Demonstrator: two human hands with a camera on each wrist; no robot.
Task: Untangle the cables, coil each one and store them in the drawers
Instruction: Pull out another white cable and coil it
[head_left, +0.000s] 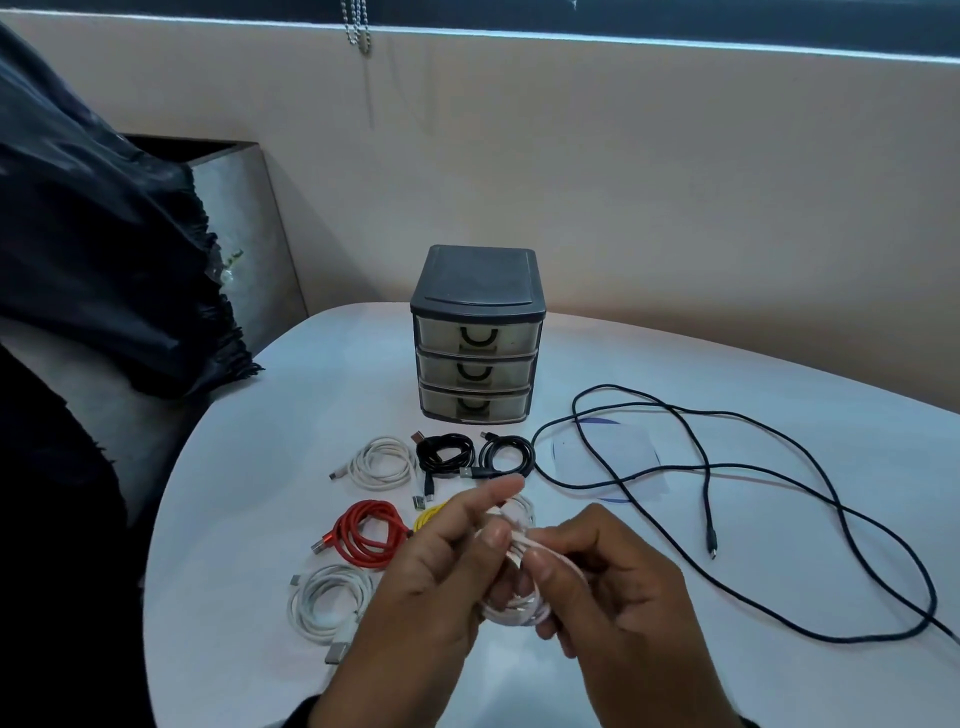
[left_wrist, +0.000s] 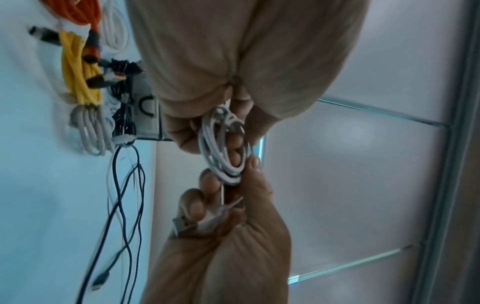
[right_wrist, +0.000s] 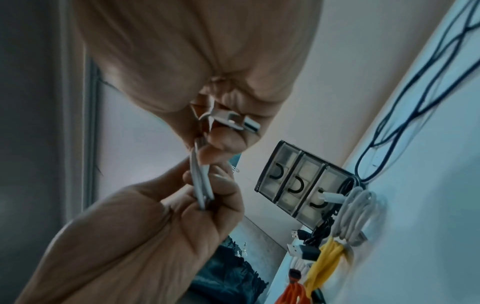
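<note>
A small white cable coil (head_left: 514, 608) is held above the table's front between both hands. My left hand (head_left: 467, 540) grips the coil (left_wrist: 221, 148) with fingers through its loops. My right hand (head_left: 571, 566) pinches the coil's strands and holds the cable's USB plug (right_wrist: 233, 121) against its palm. A dark three-drawer unit (head_left: 478, 332) stands behind them with all drawers shut. In front of it lie coiled cables: white (head_left: 382, 462), two black (head_left: 447, 454), red (head_left: 369, 532), yellow (head_left: 431, 517) and white (head_left: 327, 603). A long dark cable (head_left: 727, 467) sprawls uncoiled at the right.
The round white table (head_left: 260, 649) curves off at the left and front. Dark cloth (head_left: 104, 234) hangs at the left over a grey box. A sheet of paper (head_left: 608, 457) lies under the long cable. A beige wall stands close behind the drawer unit.
</note>
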